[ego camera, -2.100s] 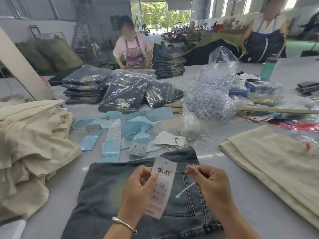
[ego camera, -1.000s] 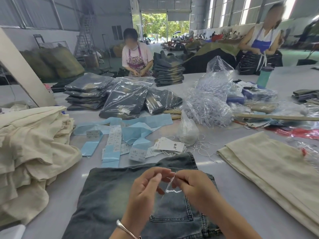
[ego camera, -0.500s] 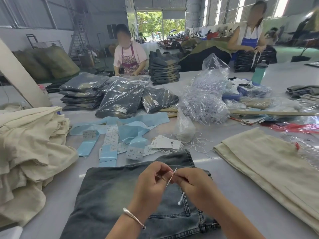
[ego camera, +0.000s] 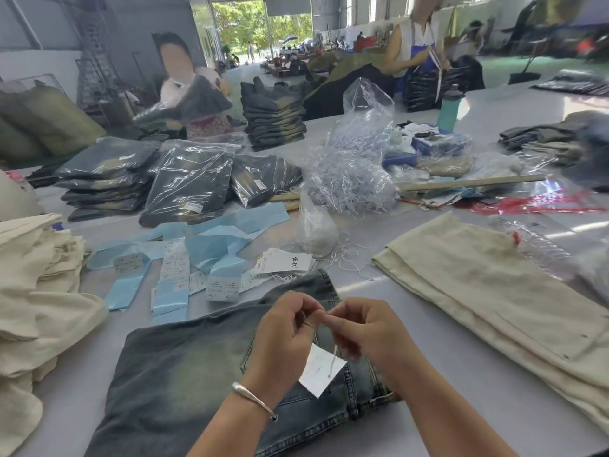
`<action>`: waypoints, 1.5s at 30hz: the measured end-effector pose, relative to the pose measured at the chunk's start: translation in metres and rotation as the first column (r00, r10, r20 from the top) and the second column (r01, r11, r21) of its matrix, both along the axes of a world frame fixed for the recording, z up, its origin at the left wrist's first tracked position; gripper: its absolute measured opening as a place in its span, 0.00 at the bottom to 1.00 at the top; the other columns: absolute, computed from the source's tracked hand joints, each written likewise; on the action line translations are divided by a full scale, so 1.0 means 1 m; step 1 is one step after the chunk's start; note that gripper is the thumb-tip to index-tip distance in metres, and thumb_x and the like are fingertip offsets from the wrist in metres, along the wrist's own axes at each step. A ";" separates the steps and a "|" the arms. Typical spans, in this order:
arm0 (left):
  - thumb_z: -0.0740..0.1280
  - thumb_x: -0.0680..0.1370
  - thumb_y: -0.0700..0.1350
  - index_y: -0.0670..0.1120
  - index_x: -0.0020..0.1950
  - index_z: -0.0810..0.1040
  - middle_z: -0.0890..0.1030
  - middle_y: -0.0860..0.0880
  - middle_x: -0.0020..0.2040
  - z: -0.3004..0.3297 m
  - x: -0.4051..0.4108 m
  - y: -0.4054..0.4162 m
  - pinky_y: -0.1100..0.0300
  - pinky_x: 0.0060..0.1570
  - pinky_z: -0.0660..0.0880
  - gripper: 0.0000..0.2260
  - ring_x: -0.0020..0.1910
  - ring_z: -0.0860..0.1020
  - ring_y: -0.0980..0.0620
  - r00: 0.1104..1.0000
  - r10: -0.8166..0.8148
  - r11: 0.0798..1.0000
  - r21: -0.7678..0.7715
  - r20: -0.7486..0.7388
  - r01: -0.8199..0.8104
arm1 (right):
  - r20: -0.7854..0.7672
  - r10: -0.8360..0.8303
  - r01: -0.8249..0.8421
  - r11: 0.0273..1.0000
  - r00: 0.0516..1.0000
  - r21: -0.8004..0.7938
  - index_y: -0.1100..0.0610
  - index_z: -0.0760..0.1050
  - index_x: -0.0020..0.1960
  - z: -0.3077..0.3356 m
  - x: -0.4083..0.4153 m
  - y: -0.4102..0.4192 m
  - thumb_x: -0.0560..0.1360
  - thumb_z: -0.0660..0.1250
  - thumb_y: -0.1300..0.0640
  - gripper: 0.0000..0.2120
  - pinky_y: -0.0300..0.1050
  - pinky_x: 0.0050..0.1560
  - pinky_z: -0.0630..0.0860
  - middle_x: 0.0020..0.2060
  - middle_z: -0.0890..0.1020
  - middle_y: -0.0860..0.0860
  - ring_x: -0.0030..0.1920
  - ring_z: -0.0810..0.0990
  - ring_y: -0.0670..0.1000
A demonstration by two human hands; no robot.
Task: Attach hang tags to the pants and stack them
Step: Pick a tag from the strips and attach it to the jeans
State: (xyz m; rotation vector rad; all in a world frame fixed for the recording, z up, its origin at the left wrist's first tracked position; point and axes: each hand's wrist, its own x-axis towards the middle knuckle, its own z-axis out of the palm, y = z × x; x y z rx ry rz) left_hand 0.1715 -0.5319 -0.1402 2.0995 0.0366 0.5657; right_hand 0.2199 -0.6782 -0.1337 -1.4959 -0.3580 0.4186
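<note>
Folded washed-denim pants point(ego camera: 184, 374) lie on the grey table right in front of me. Above their back pocket my left hand point(ego camera: 283, 338) and my right hand point(ego camera: 365, 331) meet fingertip to fingertip, both pinching a thin white string point(ego camera: 333, 359). A white hang tag point(ego camera: 319, 371) dangles from that string just over the denim. Loose hang tags point(ego camera: 286, 262) lie beyond the waistband, next to a small bag of white strings point(ego camera: 316, 229).
Cream pants are piled at the left point(ego camera: 36, 291) and laid flat at the right point(ego camera: 487, 291). Blue sticker sheets point(ego camera: 197, 245) lie ahead, with bagged jeans point(ego camera: 188, 186) and a plastic-fastener bag point(ego camera: 349, 179) behind. Two people work at the far side.
The tag I held flat in my left hand now hangs from the string. Both hands came together over the pocket and stay pinched on the string. The far person lifted a bagged pair.
</note>
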 end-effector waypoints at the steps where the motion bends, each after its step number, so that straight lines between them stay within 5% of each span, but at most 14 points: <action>1: 0.71 0.75 0.38 0.54 0.41 0.78 0.79 0.53 0.36 -0.003 0.003 -0.004 0.67 0.33 0.69 0.10 0.33 0.73 0.57 1.000 -0.015 1.000 -0.015 -0.006 0.015 | 0.016 -0.037 0.038 0.999 0.999 -0.033 0.62 0.80 0.38 -0.002 0.003 -0.007 0.72 0.74 0.59 0.07 0.35 0.23 0.64 0.21 0.75 0.49 0.21 0.69 0.45; 3: 0.71 0.75 0.40 0.55 0.41 0.78 0.79 0.55 0.36 -0.012 0.008 -0.012 0.70 0.34 0.68 0.09 0.33 0.73 0.58 0.999 -0.032 0.999 -0.038 -0.036 0.030 | 0.157 -0.181 0.208 0.962 0.971 -0.176 0.57 0.79 0.35 -0.004 0.012 -0.024 0.73 0.73 0.61 0.08 0.34 0.27 0.64 0.21 0.73 0.44 0.23 0.67 0.42; 6: 0.69 0.77 0.43 0.55 0.42 0.78 0.78 0.58 0.36 -0.031 0.017 -0.020 0.69 0.35 0.69 0.07 0.34 0.73 0.59 0.987 -0.025 1.000 0.001 -0.157 0.026 | 0.449 -0.372 0.533 0.785 0.812 -0.314 0.53 0.79 0.35 -0.004 0.029 -0.056 0.72 0.72 0.59 0.08 0.44 0.34 0.67 0.23 0.72 0.43 0.28 0.70 0.44; 10: 0.70 0.76 0.46 0.55 0.41 0.78 0.79 0.57 0.39 -0.061 0.025 -0.031 0.65 0.40 0.73 0.06 0.39 0.76 0.59 0.919 0.055 0.987 0.161 -0.391 0.009 | 0.764 -0.387 0.784 0.573 0.516 -0.239 0.59 0.82 0.41 0.002 0.045 -0.091 0.71 0.73 0.63 0.01 0.42 0.34 0.65 0.32 0.74 0.49 0.31 0.72 0.51; 13: 0.73 0.72 0.52 0.58 0.43 0.77 0.78 0.60 0.44 -0.078 0.025 -0.046 0.63 0.49 0.72 0.06 0.47 0.75 0.59 0.868 -0.112 0.961 0.172 -0.483 0.219 | 0.866 -0.324 0.779 0.617 0.380 -0.111 0.61 0.83 0.42 0.006 0.058 -0.111 0.71 0.74 0.64 0.01 0.42 0.32 0.65 0.33 0.72 0.52 0.30 0.68 0.49; 17: 0.73 0.67 0.59 0.56 0.52 0.80 0.73 0.56 0.53 -0.100 0.021 -0.070 0.61 0.58 0.68 0.16 0.55 0.68 0.55 0.787 -0.239 0.835 0.294 -0.569 0.465 | 0.837 -0.185 0.549 0.821 0.515 -0.156 0.58 0.83 0.42 -0.005 0.064 -0.112 0.71 0.73 0.60 0.01 0.36 0.32 0.64 0.32 0.68 0.47 0.31 0.65 0.44; 23: 0.65 0.72 0.45 0.49 0.48 0.80 0.75 0.52 0.49 -0.118 0.011 -0.088 0.57 0.50 0.71 0.07 0.52 0.70 0.51 0.895 -0.097 0.791 0.512 -0.435 0.334 | 0.611 0.076 0.244 0.873 0.788 -0.423 0.56 0.83 0.40 -0.074 0.044 -0.101 0.72 0.74 0.59 0.02 0.38 0.35 0.64 0.33 0.69 0.45 0.30 0.67 0.41; 26: 0.68 0.71 0.42 0.47 0.42 0.79 0.77 0.53 0.42 -0.114 0.008 -0.088 0.58 0.46 0.71 0.02 0.46 0.72 0.53 0.895 -0.099 0.895 0.353 -0.435 0.271 | 0.502 0.102 0.138 0.898 0.859 -0.419 0.57 0.83 0.40 -0.093 0.036 -0.098 0.71 0.74 0.62 0.02 0.41 0.38 0.66 0.33 0.68 0.45 0.32 0.68 0.42; 29: 0.73 0.71 0.38 0.50 0.37 0.77 0.78 0.57 0.34 -0.105 0.012 -0.083 0.66 0.38 0.70 0.09 0.35 0.73 0.60 0.843 -0.087 0.995 -0.006 -0.531 0.099 | 0.429 0.105 0.065 0.930 0.897 -0.363 0.56 0.83 0.40 -0.103 0.027 -0.096 0.70 0.74 0.63 0.03 0.37 0.38 0.67 0.33 0.70 0.45 0.34 0.71 0.43; 36: 0.69 0.74 0.31 0.40 0.41 0.78 0.79 0.51 0.30 -0.092 0.023 -0.071 0.71 0.27 0.69 0.06 0.26 0.73 0.60 0.774 -0.244 0.827 -0.543 -0.585 -0.150 | 0.614 0.025 0.248 0.901 0.789 -0.355 0.57 0.82 0.38 -0.132 -0.008 -0.080 0.70 0.73 0.62 0.03 0.38 0.34 0.68 0.32 0.73 0.46 0.33 0.71 0.43; 42: 0.67 0.77 0.35 0.40 0.47 0.84 0.84 0.40 0.45 -0.101 0.010 -0.068 0.51 0.55 0.74 0.06 0.46 0.79 0.48 0.789 -0.257 0.772 -0.609 -0.558 -0.179 | 0.518 -0.243 0.466 0.810 0.820 -0.357 0.57 0.79 0.34 -0.147 -0.019 -0.055 0.68 0.73 0.67 0.08 0.44 0.33 0.68 0.31 0.76 0.49 0.33 0.73 0.47; 45: 0.67 0.77 0.34 0.42 0.49 0.84 0.83 0.46 0.39 -0.108 0.009 -0.068 0.61 0.47 0.74 0.07 0.41 0.78 0.53 0.801 -0.242 0.818 -0.559 -0.548 -0.136 | 0.224 -0.416 0.464 0.851 0.881 -0.246 0.47 0.77 0.29 -0.153 -0.020 -0.051 0.68 0.73 0.71 0.20 0.37 0.34 0.67 0.28 0.75 0.46 0.32 0.73 0.43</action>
